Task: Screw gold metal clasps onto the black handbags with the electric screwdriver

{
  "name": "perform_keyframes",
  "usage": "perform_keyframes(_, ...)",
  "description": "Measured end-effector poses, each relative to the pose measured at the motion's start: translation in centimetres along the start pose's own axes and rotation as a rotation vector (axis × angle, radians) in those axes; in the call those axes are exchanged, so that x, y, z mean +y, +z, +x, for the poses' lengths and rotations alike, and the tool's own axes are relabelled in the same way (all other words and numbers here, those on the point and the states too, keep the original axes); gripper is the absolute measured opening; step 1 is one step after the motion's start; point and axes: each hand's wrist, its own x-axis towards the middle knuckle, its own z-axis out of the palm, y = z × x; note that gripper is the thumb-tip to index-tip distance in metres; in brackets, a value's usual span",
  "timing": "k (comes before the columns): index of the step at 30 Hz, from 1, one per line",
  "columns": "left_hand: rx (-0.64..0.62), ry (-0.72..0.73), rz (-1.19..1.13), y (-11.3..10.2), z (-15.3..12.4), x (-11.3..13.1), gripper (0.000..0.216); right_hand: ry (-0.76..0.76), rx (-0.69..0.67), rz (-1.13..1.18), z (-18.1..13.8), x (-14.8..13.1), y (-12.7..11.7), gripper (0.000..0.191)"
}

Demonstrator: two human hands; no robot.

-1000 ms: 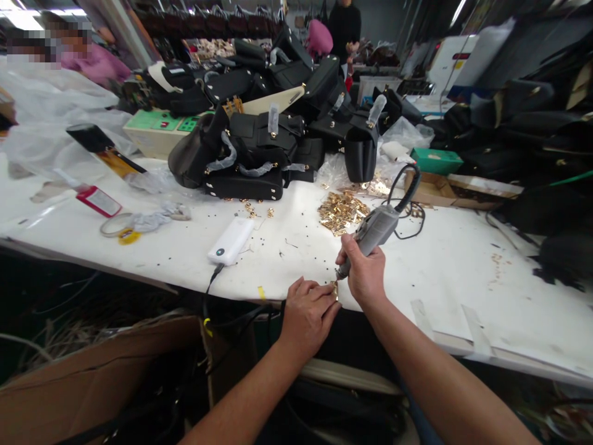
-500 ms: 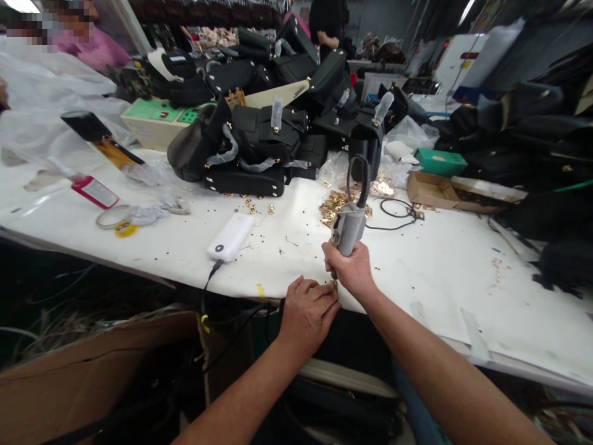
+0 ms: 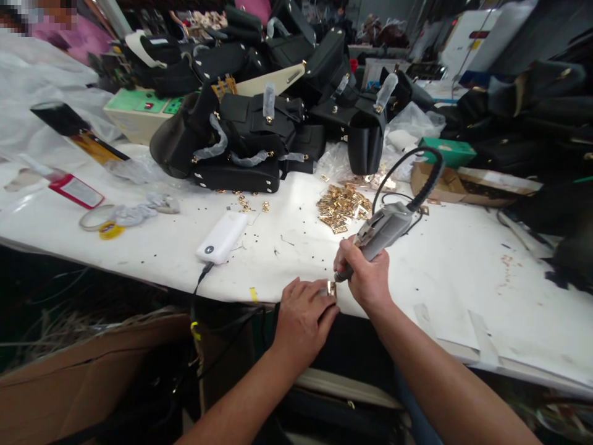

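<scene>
"Gold-coloured rectangular metal plate (image 3: 332, 288): where exactly?"
"At the white table's (image 3: 287, 272) near edge, between the left hand's (image 3: 301, 318) fingertips, just beside the tip of a grey corded power tool (image 3: 386, 228)."
"And the right hand (image 3: 368, 275)?"
"Wrapped around that tool; beyond both hands lies a heap of gold-coloured metal pieces (image 3: 340, 207)."

"What can't you see from there?"
"My left hand (image 3: 304, 314) covers part of the gold plate (image 3: 332, 288), and my right hand (image 3: 369, 277) hides the lower grip of the grey tool (image 3: 388, 227)."
"Farther out?"
"At far left, a person (image 3: 90, 43) is blurred and cut off. The near-left carton (image 3: 69, 386) runs past the edge; print on the red bottle (image 3: 76, 190) is too small."
</scene>
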Motion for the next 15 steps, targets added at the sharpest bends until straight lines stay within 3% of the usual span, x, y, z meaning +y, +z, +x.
perform_keyframes(15,-0.041,-0.161,0.025,-0.1,1.8,1.3,0.008,-0.044,0.087,0.248,1.3,-0.8,-0.8,0.037)
